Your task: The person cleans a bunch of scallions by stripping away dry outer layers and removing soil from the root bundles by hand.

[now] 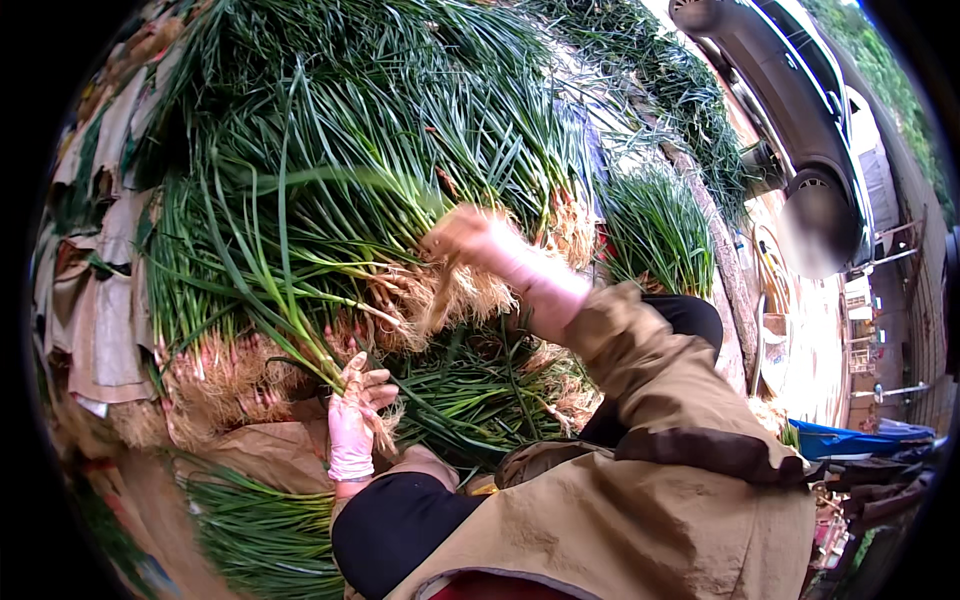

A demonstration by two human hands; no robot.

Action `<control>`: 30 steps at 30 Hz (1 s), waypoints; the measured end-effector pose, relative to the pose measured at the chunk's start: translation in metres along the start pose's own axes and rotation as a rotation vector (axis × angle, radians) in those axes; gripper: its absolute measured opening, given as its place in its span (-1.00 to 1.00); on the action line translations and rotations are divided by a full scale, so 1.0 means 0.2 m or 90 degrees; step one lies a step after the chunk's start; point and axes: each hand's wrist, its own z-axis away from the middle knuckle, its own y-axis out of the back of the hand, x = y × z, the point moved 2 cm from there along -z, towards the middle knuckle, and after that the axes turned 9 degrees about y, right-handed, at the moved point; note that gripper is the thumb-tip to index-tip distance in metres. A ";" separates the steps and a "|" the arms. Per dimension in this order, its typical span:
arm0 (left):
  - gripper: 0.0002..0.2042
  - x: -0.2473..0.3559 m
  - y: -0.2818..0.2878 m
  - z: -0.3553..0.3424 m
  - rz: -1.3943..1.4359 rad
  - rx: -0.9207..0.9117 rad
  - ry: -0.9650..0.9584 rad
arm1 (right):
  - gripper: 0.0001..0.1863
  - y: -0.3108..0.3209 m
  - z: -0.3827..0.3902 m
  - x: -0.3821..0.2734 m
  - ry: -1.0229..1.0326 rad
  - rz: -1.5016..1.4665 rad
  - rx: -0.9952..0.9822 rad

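Note:
My left hand [358,408], in a pale thin glove, is closed around the root end of a few green garlic stalks [288,300]. Their long flat leaves fan up and to the left, and roots hang below the fingers. Above the pile, my right hand [478,240] is smeared by motion, its fingers curled. A blurred green garlic stalk [400,190] runs out of it, with blurred roots below. Under both hands lies a thick heap of green garlic [400,130], its tan roots [470,290] facing me.
More green garlic lies between my knees [470,400] and at the lower left [265,530]. Brown cloth sacking [110,310] borders the heap on the left. A separate bunch [660,235] stands to the right. Beyond are a parked car [790,100] and a blue tarp [850,440].

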 end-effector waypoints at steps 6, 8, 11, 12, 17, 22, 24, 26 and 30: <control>-0.71 0.04 -0.02 0.04 -0.013 0.093 -0.043 | -0.68 1.73 0.04 -0.08 0.199 -0.352 0.477; -0.71 -0.02 -0.09 -0.03 0.038 0.067 -0.036 | -0.59 2.22 0.23 -0.12 0.286 -0.315 0.679; -0.74 0.01 -0.14 -0.05 0.097 0.029 -0.067 | -0.58 2.43 0.27 -0.02 0.232 0.013 0.654; -0.74 0.04 -0.12 -0.03 0.128 0.034 -0.070 | -0.59 2.27 0.13 0.06 0.198 -0.036 0.515; -0.74 -0.01 0.06 -0.09 0.147 0.031 -0.052 | -0.62 0.63 -0.04 0.44 -0.006 0.234 -0.125; -0.73 0.03 0.12 -0.03 0.153 0.159 -0.147 | -0.73 -0.40 -0.06 0.26 0.358 0.450 -0.172; -0.72 -0.01 0.17 -0.03 0.171 0.168 -0.175 | -0.81 -0.64 -0.12 0.21 0.373 0.456 -0.071; -0.71 -0.02 0.18 -0.04 0.162 0.131 -0.185 | -0.76 -0.79 -0.19 0.22 0.358 0.478 -0.027; -0.69 -0.04 0.11 -0.07 0.085 0.105 -0.135 | -0.63 -0.87 -0.36 0.45 0.047 0.450 -0.159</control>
